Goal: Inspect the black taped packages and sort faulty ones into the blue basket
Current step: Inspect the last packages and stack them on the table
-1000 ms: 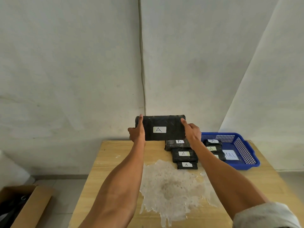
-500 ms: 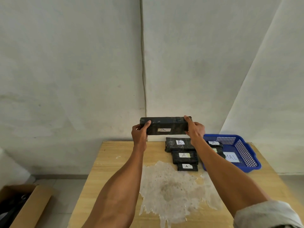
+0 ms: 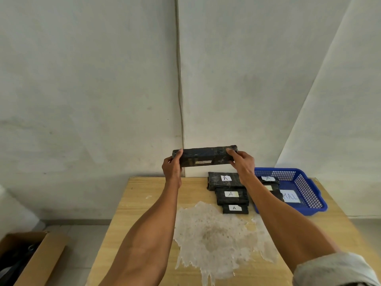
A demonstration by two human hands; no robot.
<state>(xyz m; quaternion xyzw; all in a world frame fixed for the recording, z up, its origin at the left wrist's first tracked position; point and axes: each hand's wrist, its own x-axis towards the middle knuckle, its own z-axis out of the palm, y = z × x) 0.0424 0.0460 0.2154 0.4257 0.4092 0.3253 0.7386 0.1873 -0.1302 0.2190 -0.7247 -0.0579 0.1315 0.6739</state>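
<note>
I hold one black taped package (image 3: 205, 156) up over the far edge of the table, tipped so its long edge faces me and its white label shows only as a sliver. My left hand (image 3: 172, 167) grips its left end, my right hand (image 3: 242, 163) its right end. Below it three more black packages lie in a row on the table, each with a white "A" label: a far one (image 3: 223, 180), a middle one (image 3: 232, 196) and a small near one (image 3: 236, 208). The blue basket (image 3: 307, 193) stands right of them, holding black packages (image 3: 268, 179) and a "MAL" label.
The wooden table (image 3: 144, 213) has a large pale worn patch (image 3: 214, 234) in its middle. An open cardboard box (image 3: 35, 259) stands on the floor at the lower left. A white wall rises right behind the table.
The held package has tilted from label-facing to edge-on, and both hands have turned with it. The packages on the table and the basket have stayed put.
</note>
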